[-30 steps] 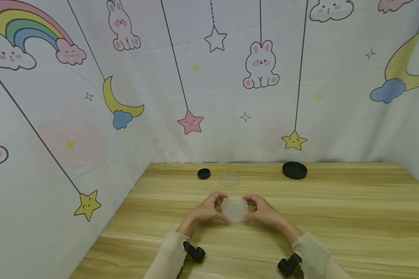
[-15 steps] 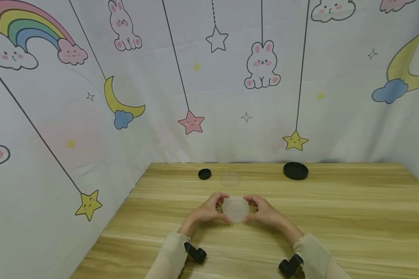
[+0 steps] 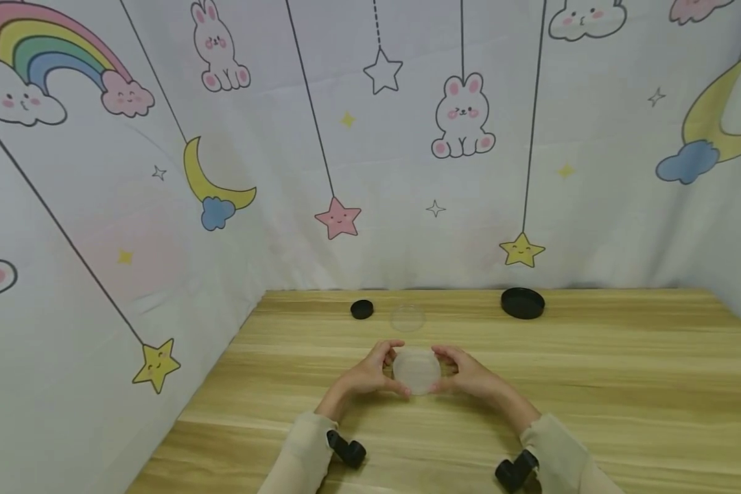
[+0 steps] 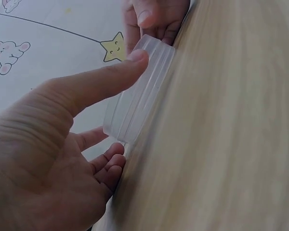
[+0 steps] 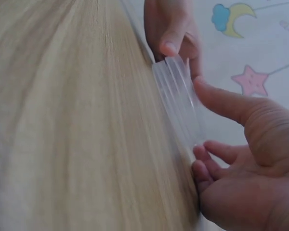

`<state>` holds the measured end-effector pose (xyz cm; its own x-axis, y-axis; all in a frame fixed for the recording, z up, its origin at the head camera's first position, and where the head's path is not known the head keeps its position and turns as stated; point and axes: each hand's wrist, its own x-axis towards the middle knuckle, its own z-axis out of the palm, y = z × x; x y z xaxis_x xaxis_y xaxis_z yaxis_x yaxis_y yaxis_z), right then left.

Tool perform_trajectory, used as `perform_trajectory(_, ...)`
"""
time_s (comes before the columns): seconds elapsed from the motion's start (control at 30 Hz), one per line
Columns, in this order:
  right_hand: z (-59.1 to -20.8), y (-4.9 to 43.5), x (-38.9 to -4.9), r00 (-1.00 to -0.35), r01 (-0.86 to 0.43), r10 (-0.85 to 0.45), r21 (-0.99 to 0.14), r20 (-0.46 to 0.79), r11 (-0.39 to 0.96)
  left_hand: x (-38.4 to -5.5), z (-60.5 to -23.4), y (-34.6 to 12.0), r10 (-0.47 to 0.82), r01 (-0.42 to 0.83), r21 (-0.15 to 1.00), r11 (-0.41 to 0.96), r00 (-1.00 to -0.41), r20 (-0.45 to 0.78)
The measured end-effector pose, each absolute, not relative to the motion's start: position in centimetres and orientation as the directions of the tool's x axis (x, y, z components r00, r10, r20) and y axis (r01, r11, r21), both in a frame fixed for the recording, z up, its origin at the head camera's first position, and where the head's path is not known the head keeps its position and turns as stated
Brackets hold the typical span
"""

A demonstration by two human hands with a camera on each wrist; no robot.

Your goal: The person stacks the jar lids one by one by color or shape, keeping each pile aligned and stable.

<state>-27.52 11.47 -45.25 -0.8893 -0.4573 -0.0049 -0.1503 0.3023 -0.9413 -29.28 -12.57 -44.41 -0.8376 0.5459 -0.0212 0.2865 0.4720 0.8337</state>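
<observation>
A shallow, round, translucent plastic container (image 3: 416, 371) with ridged sides sits low over the wooden table, between both hands. On its left side, the left hand (image 3: 370, 370) curves thumb and fingers around the rim. Opposite, the right hand (image 3: 469, 376) holds the other side in the same way. From the left wrist, the ridged wall of the container (image 4: 140, 94) shows edge-on, the left thumb at its upper rim and the fingers by its lower end. In the right wrist view, the right thumb touches the rim of the container (image 5: 176, 94), with curled fingers near its bottom end.
Just beyond the hands lies a clear round disc (image 3: 407, 318). A small black round lid (image 3: 361, 309) is left of it, and a larger black round lid (image 3: 522, 302) stands farther right. Behind the wooden table (image 3: 624, 384) hangs a printed curtain (image 3: 395, 158).
</observation>
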Motion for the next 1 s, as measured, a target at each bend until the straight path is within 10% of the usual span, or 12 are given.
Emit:
perform_trajectory(0.5, -43.8, 12.8, -31.4, -0.910, 0.128, -0.381, -0.985, -0.162, 0.113, -31.3, -43.0, -13.1, 0.402, 0.153, 0.912, 0.381, -0.915, -0.015)
perform_trajectory(1.0, -44.0, 10.6, -37.0, -0.948, 0.002, -0.311, -0.983, -0.060, 0.182, -35.6, -44.1, -12.3, 0.116, -0.016, 0.973, 0.231, -0.992, -0.044)
